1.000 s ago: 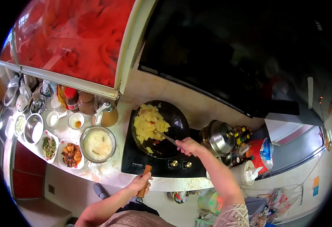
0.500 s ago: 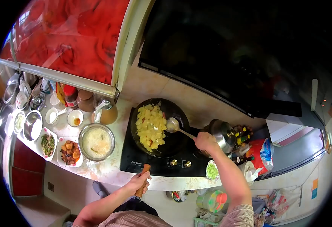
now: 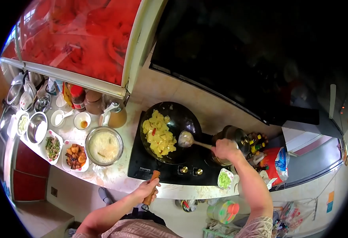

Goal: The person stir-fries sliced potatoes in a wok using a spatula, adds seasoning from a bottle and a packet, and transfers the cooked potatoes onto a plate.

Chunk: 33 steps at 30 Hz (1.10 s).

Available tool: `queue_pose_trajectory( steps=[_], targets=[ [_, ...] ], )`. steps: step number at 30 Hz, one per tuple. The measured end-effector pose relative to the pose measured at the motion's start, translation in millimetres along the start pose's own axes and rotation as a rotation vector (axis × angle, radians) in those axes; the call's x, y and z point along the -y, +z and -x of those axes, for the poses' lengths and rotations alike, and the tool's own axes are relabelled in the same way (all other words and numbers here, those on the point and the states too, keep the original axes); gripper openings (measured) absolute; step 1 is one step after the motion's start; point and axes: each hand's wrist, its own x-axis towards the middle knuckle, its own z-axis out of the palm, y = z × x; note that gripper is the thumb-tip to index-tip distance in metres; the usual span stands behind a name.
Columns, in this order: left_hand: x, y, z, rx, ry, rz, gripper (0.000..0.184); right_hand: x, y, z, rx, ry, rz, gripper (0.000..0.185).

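Observation:
A black wok (image 3: 184,119) sits on the stove, with yellow sliced food, perhaps potato, (image 3: 160,137) heaped in its left half and a bit of red among it. My left hand (image 3: 147,191) is closed round the wok's wooden handle (image 3: 155,176) at the counter's front edge. In my right hand (image 3: 226,150) is the handle of a cooking ladle (image 3: 186,139), whose bowl hangs over the right part of the wok, apart from the heap. Just behind that hand stands a lidded metal pot (image 3: 231,135).
Left of the black stove (image 3: 136,168) are a metal bowl of whitish liquid (image 3: 104,146), a dish of braised brown chunks (image 3: 75,156) and a plate of green and brown food (image 3: 53,148). A small dish of chopped greens (image 3: 224,179) sits right. The range hood (image 3: 221,95) overhangs.
The ladle has turned over and pulled slightly right, away from the food. The heap now lies a little differently, with a red piece on top. My left hand keeps its hold.

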Motion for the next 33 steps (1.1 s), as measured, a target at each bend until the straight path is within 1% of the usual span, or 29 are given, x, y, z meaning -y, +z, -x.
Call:
queue_pose_trajectory(
  steps=[1,2,3,4,5,8,9,11,12,14,15,16,18,20,21,22,25,26,28,30,31,32,33],
  targets=[
    [0.5,-1.8,-1.5,-0.003,0.004,0.003,0.039,-1.3,16.8,-5.7,-0.067,-0.032,-0.058,0.045],
    [2.6,-3.8,-3.6,0.003,0.008,0.002,0.040,4.4,17.9,-21.4,0.363,0.052,-0.323,0.051],
    [4.1,-4.6,-4.2,0.011,0.011,0.000,0.041,23.2,6.8,-22.0,0.613,0.109,-0.609,0.051],
    [4.6,-4.9,-4.0,0.008,0.010,0.003,0.041,37.4,24.4,-26.7,0.663,0.165,-0.854,0.048],
    [3.5,-3.9,-3.6,0.002,0.001,0.003,0.041,52.2,33.3,-28.1,0.636,0.182,-1.044,0.045],
    [2.3,-1.4,-1.5,-0.010,0.008,-0.006,0.041,74.6,57.5,-36.4,0.452,0.226,-1.364,0.046],
    [2.0,-0.5,-1.1,-0.006,0.020,-0.019,0.041,76.5,57.9,-37.0,0.451,0.227,-1.367,0.046],
    [0.7,0.7,-0.1,-0.011,0.015,-0.031,0.041,75.8,55.4,-35.3,0.266,0.250,-1.247,0.042],
    [-0.5,1.0,0.0,-0.020,0.014,-0.038,0.040,75.5,53.8,-30.8,0.261,0.255,-1.249,0.042],
    [1.3,-0.1,-1.5,-0.015,0.017,-0.034,0.040,78.6,46.1,-13.1,-0.166,0.134,-0.578,0.038],
    [1.3,-0.1,-2.2,-0.010,0.021,-0.025,0.040,85.5,23.8,2.6,-0.091,0.194,-0.552,0.036],
    [0.9,-0.1,-2.1,-0.005,0.019,-0.029,0.040,90.5,23.3,13.9,-0.134,0.194,-0.479,0.032],
    [0.4,-0.2,-1.3,-0.019,0.001,-0.010,0.040,99.9,42.4,33.8,-0.279,0.169,-0.451,0.027],
    [2.3,-2.8,-4.1,-0.008,0.003,-0.004,0.041,115.5,56.3,53.6,-0.354,0.216,-0.491,0.025],
    [3.7,-3.8,-4.7,0.000,0.003,0.004,0.041,121.8,65.9,58.9,-0.357,0.243,-0.548,0.028],
    [4.0,-4.0,-4.7,-0.001,0.000,0.002,0.041,131.2,79.3,61.4,-0.395,0.287,-0.540,0.032],
    [5.5,-2.4,-4.1,0.012,-0.002,0.004,0.043,151.9,106.0,59.9,-0.366,0.294,-0.653,0.040],
    [5.1,-0.5,-3.5,0.005,-0.001,0.003,0.043,155.2,108.1,60.7,-0.364,0.271,-0.736,0.042],
    [3.5,0.1,-3.4,-0.008,0.000,0.002,0.043,155.9,114.1,61.5,-0.424,0.207,-0.819,0.035],
    [4.7,-0.2,-3.0,0.004,0.000,-0.008,0.044,135.7,127.2,56.9,-0.439,0.144,-0.984,0.040],
    [3.8,0.3,-2.8,-0.003,0.000,-0.002,0.044,125.5,130.8,55.0,-0.308,0.270,-1.030,0.038],
    [3.2,1.2,-1.9,-0.005,0.001,-0.001,0.045,119.6,141.9,49.9,-0.306,0.309,-0.875,0.034],
    [4.3,2.3,-0.7,-0.007,0.003,-0.001,0.046,117.8,158.7,44.5,-0.277,0.326,-0.764,0.034]
  ],
)
